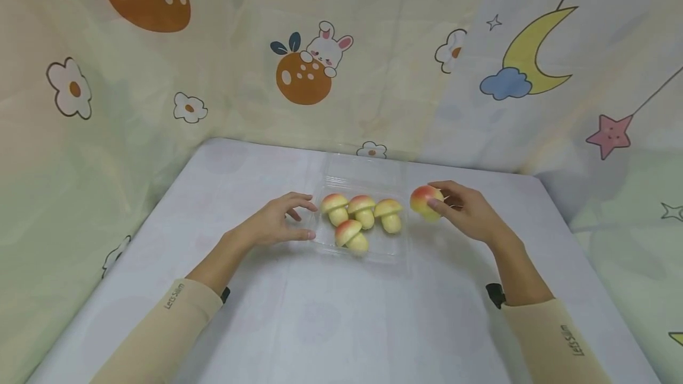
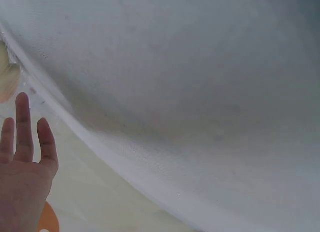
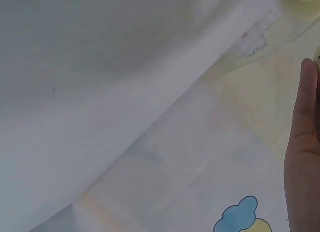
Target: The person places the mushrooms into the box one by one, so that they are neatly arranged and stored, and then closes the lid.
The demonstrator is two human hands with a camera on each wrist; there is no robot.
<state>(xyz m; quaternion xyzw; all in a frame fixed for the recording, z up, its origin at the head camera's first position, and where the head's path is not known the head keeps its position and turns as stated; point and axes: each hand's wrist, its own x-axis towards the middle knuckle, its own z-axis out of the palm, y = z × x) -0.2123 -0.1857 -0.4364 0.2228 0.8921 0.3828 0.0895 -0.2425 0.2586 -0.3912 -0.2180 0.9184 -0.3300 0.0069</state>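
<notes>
A clear plastic box [image 1: 383,246] with its lid [image 1: 365,169] raised at the back stands mid-table. Several mushroom-shaped pieces lie in it: three in a back row, among them a yellow-capped mushroom [image 1: 391,224], and a red-capped mushroom [image 1: 348,232] in front. My right hand [image 1: 469,212] pinches another toy-like mushroom [image 1: 423,201], red and yellow, just right of the box. My left hand [image 1: 278,219] is by the box's left side, fingers and thumb spread; whether they touch the wall I cannot tell. In the left wrist view, the left hand's fingers [image 2: 24,127] look straight.
A pale cloth covers the table [image 1: 331,325]. Behind it hangs a printed curtain [image 1: 395,88] with rabbits, flowers and a moon; the raised lid is close to the table's back edge.
</notes>
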